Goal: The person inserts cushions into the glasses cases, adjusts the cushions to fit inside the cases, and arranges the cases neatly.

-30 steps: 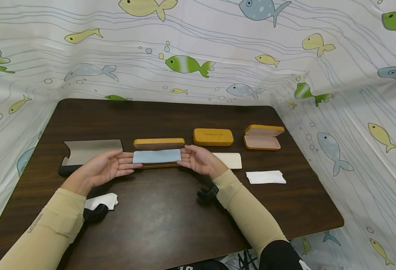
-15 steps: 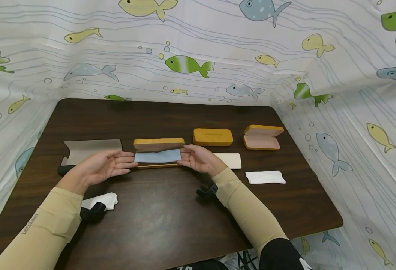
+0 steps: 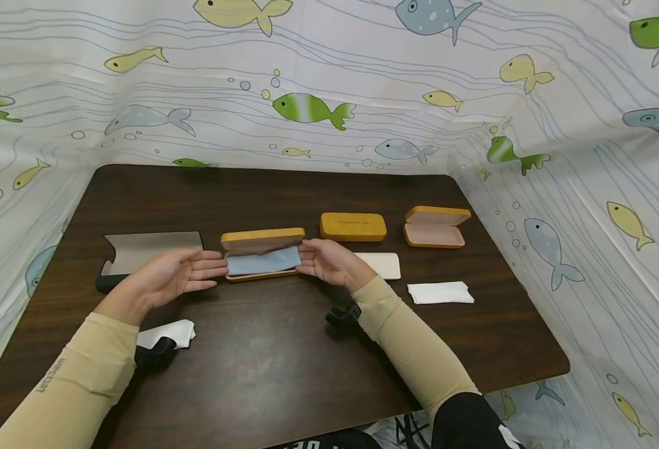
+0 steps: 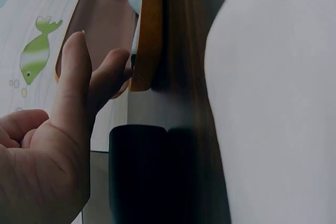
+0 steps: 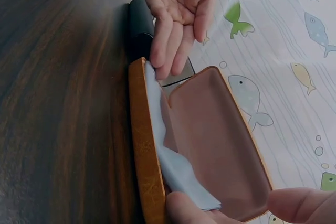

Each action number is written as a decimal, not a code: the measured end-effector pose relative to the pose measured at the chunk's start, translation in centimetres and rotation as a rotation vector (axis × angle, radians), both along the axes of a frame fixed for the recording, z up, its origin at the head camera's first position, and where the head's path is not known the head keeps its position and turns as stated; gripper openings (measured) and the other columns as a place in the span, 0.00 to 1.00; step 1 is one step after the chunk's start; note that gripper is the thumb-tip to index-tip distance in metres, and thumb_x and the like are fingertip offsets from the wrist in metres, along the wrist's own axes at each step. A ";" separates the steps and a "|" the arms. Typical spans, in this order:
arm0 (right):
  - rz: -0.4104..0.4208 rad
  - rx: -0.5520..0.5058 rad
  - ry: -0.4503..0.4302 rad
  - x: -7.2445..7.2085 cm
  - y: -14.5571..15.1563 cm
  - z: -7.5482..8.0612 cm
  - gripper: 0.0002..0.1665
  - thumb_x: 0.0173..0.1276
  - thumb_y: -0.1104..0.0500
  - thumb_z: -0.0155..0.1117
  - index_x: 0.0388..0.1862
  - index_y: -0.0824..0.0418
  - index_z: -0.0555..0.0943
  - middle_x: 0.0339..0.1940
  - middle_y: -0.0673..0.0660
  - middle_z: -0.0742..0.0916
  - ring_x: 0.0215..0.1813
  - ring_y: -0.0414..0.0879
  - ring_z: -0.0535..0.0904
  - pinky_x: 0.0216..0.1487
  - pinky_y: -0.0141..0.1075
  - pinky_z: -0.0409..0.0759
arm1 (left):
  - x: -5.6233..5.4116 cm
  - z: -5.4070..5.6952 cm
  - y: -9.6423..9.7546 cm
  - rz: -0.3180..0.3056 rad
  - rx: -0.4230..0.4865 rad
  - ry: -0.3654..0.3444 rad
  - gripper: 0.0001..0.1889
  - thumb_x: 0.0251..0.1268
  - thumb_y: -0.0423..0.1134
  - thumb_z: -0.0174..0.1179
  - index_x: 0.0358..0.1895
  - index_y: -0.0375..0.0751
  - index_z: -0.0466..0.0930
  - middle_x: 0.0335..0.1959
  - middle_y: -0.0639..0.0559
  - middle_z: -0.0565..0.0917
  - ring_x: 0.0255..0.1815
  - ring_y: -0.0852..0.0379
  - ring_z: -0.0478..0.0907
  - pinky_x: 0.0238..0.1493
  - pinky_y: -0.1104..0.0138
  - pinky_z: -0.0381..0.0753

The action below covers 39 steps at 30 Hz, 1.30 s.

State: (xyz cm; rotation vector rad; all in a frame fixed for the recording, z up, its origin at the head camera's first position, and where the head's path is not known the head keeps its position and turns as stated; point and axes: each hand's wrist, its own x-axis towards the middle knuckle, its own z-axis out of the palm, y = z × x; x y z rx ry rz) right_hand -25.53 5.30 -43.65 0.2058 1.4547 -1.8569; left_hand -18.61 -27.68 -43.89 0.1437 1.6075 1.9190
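An open yellow glasses case (image 3: 262, 236) with a brown lining lies mid-table. A light blue cloth (image 3: 262, 262) sits in its lower half, crumpled at the ends. My left hand (image 3: 213, 269) reaches in from the left, and its straight fingers touch the cloth's left end. My right hand (image 3: 308, 259) is at the right end, fingers relaxed against the cloth. In the right wrist view the cloth (image 5: 173, 166) lies along the case's front wall (image 5: 143, 156), with my thumb at its near end. The left wrist view shows my fingers (image 4: 79, 77) beside the case's end (image 4: 149, 35).
A grey cloth (image 3: 152, 247) lies over a black case (image 3: 107, 284) at the left. To the right are a closed yellow case (image 3: 353, 227), a cream cloth (image 3: 382, 265), an open pink-lined case (image 3: 435, 227) and a white cloth (image 3: 440, 292). Another white cloth (image 3: 166, 332) lies by my left forearm. Fish-print curtains surround the table (image 3: 284, 362).
The blue cloth lay flat over the case's lower half; now it has sunk into it and bunched up, with both hands moved slightly inward at its ends.
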 end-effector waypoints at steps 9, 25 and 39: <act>0.009 0.014 0.033 0.0 0.1 0.5 0.32 0.86 0.59 0.41 0.80 0.72 0.52 0.79 0.71 0.60 0.79 0.60 0.59 0.76 0.47 0.62 | -0.1 0.1 0.9 -0.016 -0.014 -0.010 0.34 0.87 0.48 0.26 0.78 0.20 0.39 0.77 0.24 0.49 0.61 0.67 0.77 0.60 0.67 0.79; 0.074 0.073 0.156 1.0 0.8 1.8 0.35 0.85 0.58 0.43 0.83 0.68 0.46 0.82 0.64 0.58 0.82 0.54 0.53 0.79 0.46 0.55 | 0.4 0.2 0.9 -0.005 -0.029 0.041 0.35 0.87 0.50 0.28 0.78 0.21 0.41 0.77 0.25 0.51 0.62 0.67 0.77 0.60 0.69 0.78; 0.098 0.344 0.455 1.1 1.3 1.6 0.36 0.85 0.57 0.45 0.84 0.61 0.47 0.83 0.58 0.57 0.83 0.53 0.52 0.79 0.48 0.54 | 0.8 2.0 1.5 0.200 -0.385 0.245 0.33 0.86 0.51 0.30 0.79 0.29 0.50 0.76 0.30 0.62 0.66 0.50 0.75 0.57 0.61 0.81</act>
